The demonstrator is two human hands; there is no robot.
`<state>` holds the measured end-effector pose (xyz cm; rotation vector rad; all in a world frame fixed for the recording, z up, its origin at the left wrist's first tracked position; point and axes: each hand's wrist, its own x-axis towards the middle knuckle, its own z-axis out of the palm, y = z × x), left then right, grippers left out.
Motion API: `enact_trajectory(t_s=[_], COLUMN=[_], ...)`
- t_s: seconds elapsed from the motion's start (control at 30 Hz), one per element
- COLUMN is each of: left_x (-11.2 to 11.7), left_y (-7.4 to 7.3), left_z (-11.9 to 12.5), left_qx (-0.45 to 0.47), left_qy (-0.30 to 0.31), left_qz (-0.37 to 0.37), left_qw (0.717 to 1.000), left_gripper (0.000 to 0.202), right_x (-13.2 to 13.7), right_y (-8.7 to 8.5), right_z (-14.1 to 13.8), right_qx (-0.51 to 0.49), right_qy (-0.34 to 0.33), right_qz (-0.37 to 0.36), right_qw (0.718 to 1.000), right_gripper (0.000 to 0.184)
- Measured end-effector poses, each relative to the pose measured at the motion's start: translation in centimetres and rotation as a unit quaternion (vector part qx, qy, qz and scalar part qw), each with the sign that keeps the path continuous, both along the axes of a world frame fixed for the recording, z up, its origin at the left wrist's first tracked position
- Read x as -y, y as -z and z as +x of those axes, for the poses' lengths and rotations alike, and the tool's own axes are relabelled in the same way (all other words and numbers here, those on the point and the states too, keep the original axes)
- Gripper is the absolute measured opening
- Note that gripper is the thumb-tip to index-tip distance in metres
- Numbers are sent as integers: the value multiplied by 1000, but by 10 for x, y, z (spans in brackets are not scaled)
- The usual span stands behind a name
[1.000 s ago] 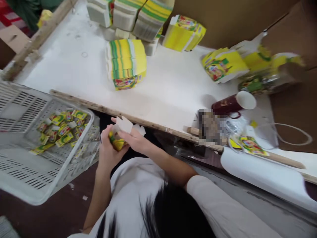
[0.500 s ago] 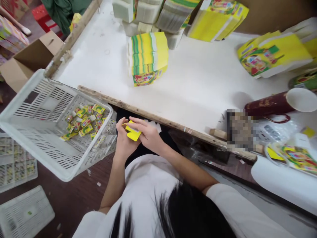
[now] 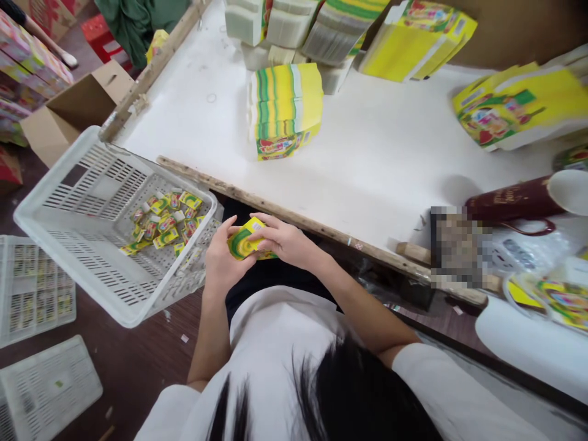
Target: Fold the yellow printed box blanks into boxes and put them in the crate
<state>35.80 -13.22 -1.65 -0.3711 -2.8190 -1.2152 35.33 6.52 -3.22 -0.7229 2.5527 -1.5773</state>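
Note:
Between my two hands, above my lap, is a small yellow and green printed carton (image 3: 244, 240). My left hand (image 3: 221, 256) grips its left end, thumb along the near edge and fingers at the far edge. From the other side, my right hand (image 3: 285, 242) holds it with curled fingers that cover part of its right end. Just left of my hands stands a white plastic basket (image 3: 98, 269), tilted in view, with several small yellow and green boxes (image 3: 166, 222) lying loose at its bottom.
On the white table (image 3: 367, 153) a stack of flat yellow and green cartons (image 3: 287, 104) lies ahead, with more stacks (image 3: 418, 43) behind. A maroon mug (image 3: 509, 199) lies at right. The table's wooden edge (image 3: 257, 199) runs just beyond my hands. A cardboard box (image 3: 80, 110) stands left.
The carton has gone from a partly folded shape with a raised yellow flap to a fuller box showing its printed side. My hands have spread slightly apart around it. The whole view has shifted a little.

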Motion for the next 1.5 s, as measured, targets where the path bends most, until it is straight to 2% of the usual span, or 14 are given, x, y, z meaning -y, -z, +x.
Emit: enact_trajectory(t_s=[0.17, 0.33, 0.5, 0.6, 0.67, 0.73, 0.83, 0.93, 1.07, 1.13, 1.2, 1.3, 1.37, 1.5], left_x=[-1, -2, 1, 24, 43, 52, 39, 15, 8, 12, 12, -5, -22, -39], left_y=[0, 2, -1, -4, -5, -1, 14, 33, 40, 35, 26, 14, 8, 3], left_z=[0, 2, -4, -15, -20, -20, -15, -9, -9, -10, -7, 2, 7, 7], left_qx=[-27, -4, -44, -120, -180, -190, -129, -27, 30, -19, -74, -56, 13, 69], left_qy=[3, 15, -9, -139, -257, -287, -158, -6, 30, -18, -58, -33, -28, -131], left_qz=[-9, 5, -12, -5, -30, -53, -56, -73, -91, -45, 53, 241, 334, 444], left_qw=[1000, 1000, 999, 983, 949, 937, 977, 997, 995, 999, 994, 968, 942, 884], left_gripper=[76, 80, 68, 76, 96, 102, 68, 49, 53, 62, 77, 87, 83, 65], right_x=[0, 0, 18, 19, 12, 3, -1, 3, 6, 7, 9, 17, 24, 37], right_y=[0, 0, 6, 13, 20, 27, 37, 41, 37, 34, 29, 17, 7, -10], right_z=[1, -1, 4, 14, 23, 30, 35, 36, 35, 34, 32, 31, 31, 38], right_qx=[2, -19, 12, 37, 35, 32, 49, 58, 56, 88, 154, 216, 216, 207], right_qy=[30, -4, 90, 117, 140, 162, 166, 162, 170, 190, 203, 168, 112, -21], right_qz=[16, -25, -104, -106, -38, 58, 157, 171, 157, 94, -43, -237, -284, -304], right_qw=[999, 999, 990, 987, 989, 984, 972, 970, 971, 973, 966, 932, 927, 930], right_gripper=[26, 22, 65, 71, 59, 51, 45, 37, 42, 46, 48, 57, 57, 56])
